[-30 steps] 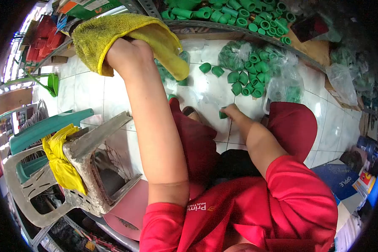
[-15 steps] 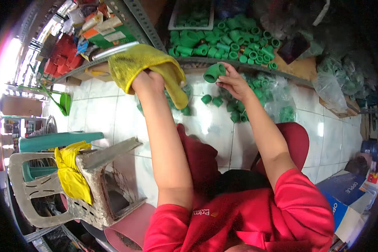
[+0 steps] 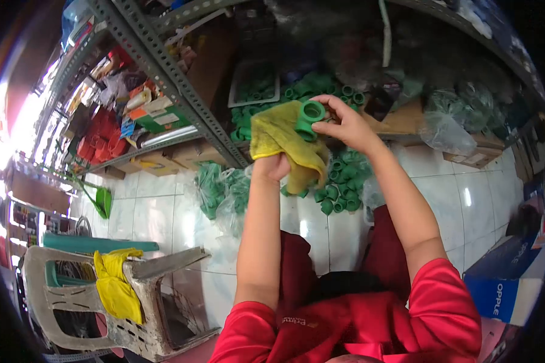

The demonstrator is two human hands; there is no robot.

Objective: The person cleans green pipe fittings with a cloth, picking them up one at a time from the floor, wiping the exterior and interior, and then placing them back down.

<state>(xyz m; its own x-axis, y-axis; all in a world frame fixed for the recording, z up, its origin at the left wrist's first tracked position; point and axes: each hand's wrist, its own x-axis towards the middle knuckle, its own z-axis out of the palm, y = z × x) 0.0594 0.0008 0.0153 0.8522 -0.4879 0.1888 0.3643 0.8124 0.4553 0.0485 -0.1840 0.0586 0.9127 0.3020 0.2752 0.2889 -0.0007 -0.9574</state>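
Observation:
My right hand grips a green pipe elbow between thumb and fingers, its round opening facing up toward me. A worn yellow cloth is draped over my left hand, whose fingers are mostly hidden beneath it. Cloth and elbow meet in front of the shelf, the cloth lying against the elbow's left side. Below them, on the tiled floor, lies a pile of green pipe fittings. More green fittings fill the lower shelf behind.
A perforated metal shelf post rises at the left. Plastic bags of green fittings rest on the floor. At lower left stands a worn plastic chair with a yellow cloth over it. A blue and white box sits at right.
My left hand has moved right with the cloth, up to the elbow. The elbow has been turned, its opening now facing upward. The view has tilted up, showing more shelf.

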